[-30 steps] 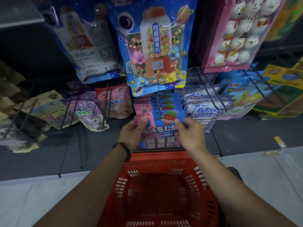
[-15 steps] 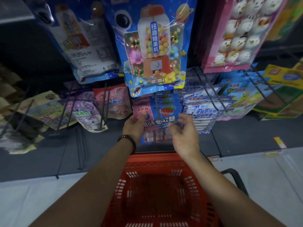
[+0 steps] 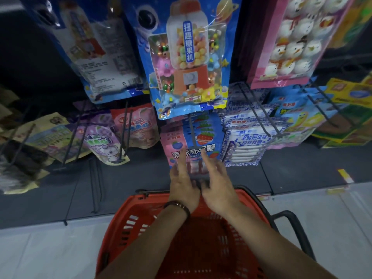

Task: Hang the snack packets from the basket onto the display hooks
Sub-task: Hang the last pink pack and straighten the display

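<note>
A pink-and-blue snack packet [image 3: 201, 141] hangs on a display hook [image 3: 192, 133] at the front of a row of the same packets, below a large blue candy-machine bag [image 3: 189, 57]. My left hand [image 3: 182, 182] and my right hand [image 3: 217, 182] hover side by side just below that packet, fingers spread and holding nothing. Their fingertips overlap the packet's lower part. Under my forearms stands the red basket [image 3: 128, 214]; no packet is visible inside it.
White-and-blue packets [image 3: 247, 141] hang on the hook to the right, purple and pink bags [image 3: 104, 143] to the left. Bare hooks [image 3: 94, 178] jut out lower left. Yellow-green bags [image 3: 346, 109] fill the far right. The basket's black handle [image 3: 296, 228] sticks out right.
Both hands let go of the pink-and-blue packet, which now hangs on the hook, and drew back down toward the basket with fingers spread.
</note>
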Demonstrator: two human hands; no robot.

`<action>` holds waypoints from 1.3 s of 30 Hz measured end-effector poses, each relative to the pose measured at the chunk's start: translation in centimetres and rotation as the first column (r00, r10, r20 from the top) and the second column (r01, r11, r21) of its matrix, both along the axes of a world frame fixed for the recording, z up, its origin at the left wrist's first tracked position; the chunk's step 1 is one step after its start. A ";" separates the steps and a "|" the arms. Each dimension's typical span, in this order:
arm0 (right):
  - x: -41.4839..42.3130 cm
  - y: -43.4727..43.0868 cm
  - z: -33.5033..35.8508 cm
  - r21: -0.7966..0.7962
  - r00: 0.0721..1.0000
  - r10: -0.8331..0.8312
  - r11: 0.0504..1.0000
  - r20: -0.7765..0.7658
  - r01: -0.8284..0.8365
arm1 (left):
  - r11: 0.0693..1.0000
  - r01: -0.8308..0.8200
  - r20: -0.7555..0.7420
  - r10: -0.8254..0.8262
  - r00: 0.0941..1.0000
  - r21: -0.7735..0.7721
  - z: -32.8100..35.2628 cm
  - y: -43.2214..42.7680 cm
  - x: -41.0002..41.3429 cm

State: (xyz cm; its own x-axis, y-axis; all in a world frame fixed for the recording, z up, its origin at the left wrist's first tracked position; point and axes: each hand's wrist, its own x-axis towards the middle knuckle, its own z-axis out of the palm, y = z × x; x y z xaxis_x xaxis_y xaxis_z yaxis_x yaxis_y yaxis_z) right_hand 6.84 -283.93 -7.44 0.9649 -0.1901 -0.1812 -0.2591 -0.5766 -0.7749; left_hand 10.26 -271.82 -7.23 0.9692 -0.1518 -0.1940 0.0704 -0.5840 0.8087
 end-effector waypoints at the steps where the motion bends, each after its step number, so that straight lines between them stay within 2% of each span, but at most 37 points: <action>1: 0.2 -0.2 -0.2 0.005 1.000 0.010 1.000 -0.004 -0.010 | 1.000 0.006 0.009 -0.006 1.000 0.005 0.0 0.0 0.4; 6: 2.8 -1.4 0.0 -0.029 0.996 0.070 0.997 -0.053 -0.072 | 1.000 0.020 0.058 -0.020 0.998 -0.003 -0.8 -0.6 2.9; 13: 7.4 -2.5 0.2 -0.061 0.996 0.077 0.995 -0.040 -0.079 | 0.998 0.038 0.099 -0.042 0.994 0.043 -2.0 -1.2 7.5; 17: 9.4 -2.4 0.2 -0.042 0.996 0.076 0.996 -0.053 -0.079 | 0.995 0.012 0.103 -0.022 0.994 0.098 -2.0 -1.7 9.5; 23: 11.3 -2.3 -0.2 0.009 0.997 0.029 1.000 -0.077 -0.029 | 0.998 -0.034 0.051 0.031 0.998 0.057 -1.4 -2.2 10.6; 28: 9.8 -2.7 0.3 0.011 0.996 0.050 0.999 -0.071 -0.049 | 0.999 -0.017 0.038 0.015 0.999 0.051 -1.3 -2.0 9.7; 32: 7.2 -3.7 0.3 -0.028 0.993 0.113 0.993 0.018 -0.113 | 0.998 -0.006 -0.024 0.007 1.000 0.063 -0.5 -2.0 7.9; 35: 4.9 -6.3 -0.1 -0.010 0.986 0.155 0.988 -0.065 -0.156 | 0.991 0.003 -0.039 0.003 0.999 0.133 -0.4 -3.1 6.2; 39: 1.8 -11.0 -0.5 0.014 0.999 -0.035 0.999 -0.004 0.035 | 0.983 0.163 0.026 -0.166 0.986 0.080 0.3 -5.8 2.0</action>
